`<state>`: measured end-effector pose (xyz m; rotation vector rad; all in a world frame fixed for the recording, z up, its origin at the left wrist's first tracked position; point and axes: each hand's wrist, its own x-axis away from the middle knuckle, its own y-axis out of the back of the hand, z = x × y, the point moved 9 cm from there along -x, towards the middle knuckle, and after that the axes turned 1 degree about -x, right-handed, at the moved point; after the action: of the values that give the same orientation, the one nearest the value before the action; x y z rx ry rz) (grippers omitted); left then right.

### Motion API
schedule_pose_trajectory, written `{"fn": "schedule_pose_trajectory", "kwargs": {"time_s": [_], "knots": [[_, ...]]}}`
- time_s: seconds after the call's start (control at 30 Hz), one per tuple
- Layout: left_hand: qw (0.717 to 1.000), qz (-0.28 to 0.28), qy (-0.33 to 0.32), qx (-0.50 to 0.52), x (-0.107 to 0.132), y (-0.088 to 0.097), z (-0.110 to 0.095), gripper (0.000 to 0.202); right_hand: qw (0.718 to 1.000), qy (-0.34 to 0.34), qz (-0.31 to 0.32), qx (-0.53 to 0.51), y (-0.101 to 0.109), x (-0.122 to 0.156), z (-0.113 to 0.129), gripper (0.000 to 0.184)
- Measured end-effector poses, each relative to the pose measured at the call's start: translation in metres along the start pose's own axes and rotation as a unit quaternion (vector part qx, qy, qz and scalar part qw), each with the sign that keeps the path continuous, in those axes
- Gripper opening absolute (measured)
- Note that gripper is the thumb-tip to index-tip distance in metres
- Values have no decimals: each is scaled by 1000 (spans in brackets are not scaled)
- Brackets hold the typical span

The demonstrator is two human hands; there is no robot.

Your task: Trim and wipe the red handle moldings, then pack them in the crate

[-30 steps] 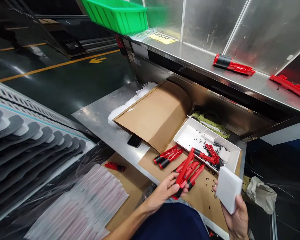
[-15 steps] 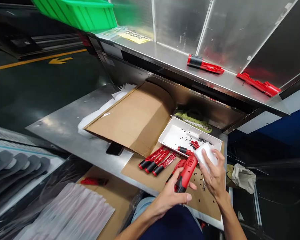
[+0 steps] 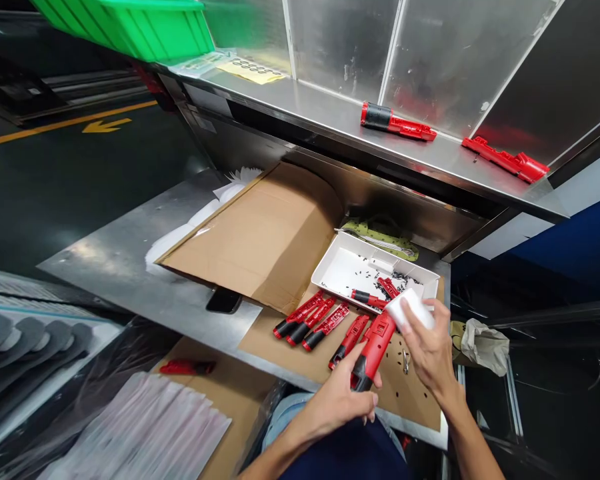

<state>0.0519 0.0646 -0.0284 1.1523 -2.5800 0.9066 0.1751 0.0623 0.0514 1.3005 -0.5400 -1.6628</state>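
Observation:
My left hand is closed around the lower, black end of a red-and-black plastic housing, which tilts up and away from me. In my right hand is a folded white pad, gripped between thumb and fingers and held against the housing's upper end. Whether it is cloth, paper or foam I cannot tell. Just left of the housing lies another red-and-black part. Several similar half shells are lined up farther left on the cardboard.
A white tray behind my hands holds small black pieces and red parts. A large cardboard flap rises left of it, near a dark phone. Two red parts rest on the metal shelf. A green bin stands far left.
My left fingers have wrapped more closely round the housing. The white pad stays at its upper end, with my right hand slightly turned. The whole view has shifted a little.

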Motion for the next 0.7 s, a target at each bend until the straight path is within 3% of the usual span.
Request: {"fn": "schedule_pose_trajectory", "kwargs": {"time_s": [0.17,0.3,0.4,0.57,0.7], "knots": [[999,-14,-10,-41,-1,0,-5,46,997,62,29,-42,-6,6,18,42],[998,-24,-1,-64,0,1,-4,59,1000,13,8,-17,-1,2,13,41],[983,-84,-28,-160,0,10,-12,54,997,61,29,-27,-5,0,24,42],[955,-123,-46,-267,-1,14,-18,49,1000,16,13,10,-9,0,16,41],[947,-155,-48,-277,2,20,-19,40,1000,18,11,3,-14,1,17,39]]}}
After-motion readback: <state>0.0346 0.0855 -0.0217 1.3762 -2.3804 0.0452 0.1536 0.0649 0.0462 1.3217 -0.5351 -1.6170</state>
